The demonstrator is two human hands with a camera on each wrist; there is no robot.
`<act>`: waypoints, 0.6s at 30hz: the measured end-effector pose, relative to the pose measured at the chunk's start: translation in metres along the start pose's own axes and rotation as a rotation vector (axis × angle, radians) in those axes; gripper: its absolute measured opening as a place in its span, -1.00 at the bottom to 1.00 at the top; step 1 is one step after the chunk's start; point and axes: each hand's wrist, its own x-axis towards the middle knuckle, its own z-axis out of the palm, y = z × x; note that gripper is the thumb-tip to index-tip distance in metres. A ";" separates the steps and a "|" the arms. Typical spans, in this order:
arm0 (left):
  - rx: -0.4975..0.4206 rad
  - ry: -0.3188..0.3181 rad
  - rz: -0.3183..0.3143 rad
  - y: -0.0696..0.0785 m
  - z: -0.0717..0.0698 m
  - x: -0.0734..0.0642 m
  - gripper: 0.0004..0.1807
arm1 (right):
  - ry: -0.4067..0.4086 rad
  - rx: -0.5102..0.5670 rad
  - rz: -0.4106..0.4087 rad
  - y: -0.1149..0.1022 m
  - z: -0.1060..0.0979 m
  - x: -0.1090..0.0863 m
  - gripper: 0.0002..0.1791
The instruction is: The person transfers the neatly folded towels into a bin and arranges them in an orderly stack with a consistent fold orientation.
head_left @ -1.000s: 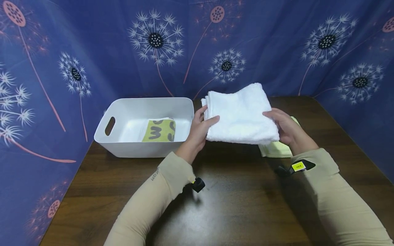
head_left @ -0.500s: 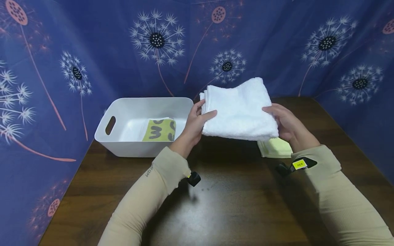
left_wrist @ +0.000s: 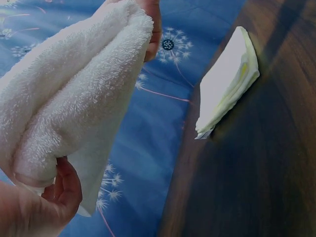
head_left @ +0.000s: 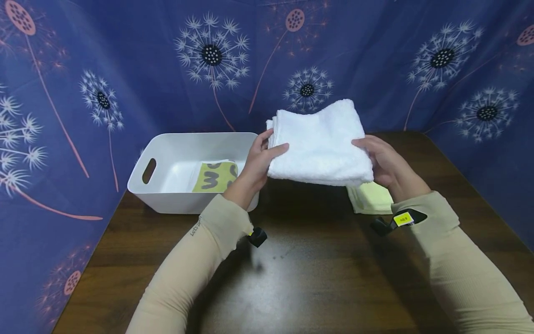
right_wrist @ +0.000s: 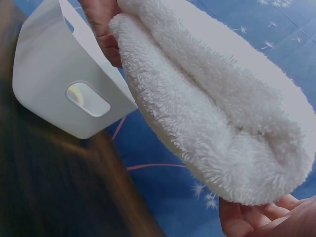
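Observation:
A folded white terry towel (head_left: 319,144) is held up over the table between both hands. My left hand (head_left: 260,160) grips its left edge, thumb on top and fingers beneath. On the opposite side my right hand (head_left: 388,162) pinches the right edge the same way. The left wrist view shows curled fingers under the thick fold of the towel (left_wrist: 84,94). In the right wrist view, fingertips press the underside of the towel (right_wrist: 212,108). Behind my left hand stands a white plastic bin (head_left: 187,202), partly covered by that hand and wrist.
Inside the bin lies a folded yellow-green cloth (head_left: 217,177) with grey markings. A folded pale yellow towel (head_left: 371,198) rests on the dark wooden table (head_left: 317,273), partly hidden below the white towel and right hand. A blue curtain (head_left: 258,60) with dandelion prints hangs behind the table.
Both hands have lifted the white towel a little and shifted it left toward the bin. More of the pale yellow towel shows beneath it.

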 end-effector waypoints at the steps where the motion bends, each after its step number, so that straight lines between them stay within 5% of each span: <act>1: 0.005 -0.001 0.002 0.001 0.000 0.000 -0.28 | -0.003 -0.001 -0.002 -0.001 0.001 0.000 -0.81; 18: 0.011 0.020 0.026 0.013 -0.006 0.001 -0.31 | 0.092 -0.038 0.029 -0.008 0.014 0.001 -0.67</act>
